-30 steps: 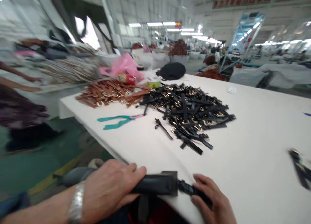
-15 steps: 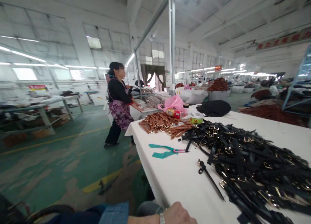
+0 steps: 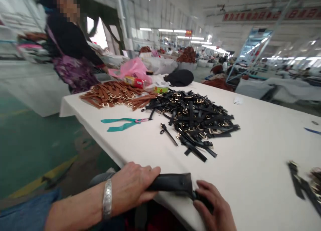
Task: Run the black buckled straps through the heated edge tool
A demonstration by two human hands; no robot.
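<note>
My left hand [image 3: 136,184], with a silver bracelet at the wrist, is closed round one end of a black leather strap piece [image 3: 173,183] at the table's near edge. At its other end, the fingers of my right hand [image 3: 213,204] pinch a narrower black part. Beyond them, a single black buckle strap [image 3: 169,134] lies beside a big pile of black straps with gold buckles [image 3: 193,114]. Teal-handled scissors or snips [image 3: 122,123] lie to the left of it. Brown buckle straps [image 3: 115,94] are heaped behind them.
A person [image 3: 72,47] in a purple patterned apron stands at the table's far left. A pink bag [image 3: 135,69], a red and yellow packet [image 3: 134,81] and a black cap [image 3: 179,78] sit at the back. More black straps [image 3: 296,179] lie at the right, on the white tabletop [image 3: 255,140].
The view has turned right and down. My right hand has come into view, and both hands now hold a black strap piece. The person in the apron appears closer, at the left.
</note>
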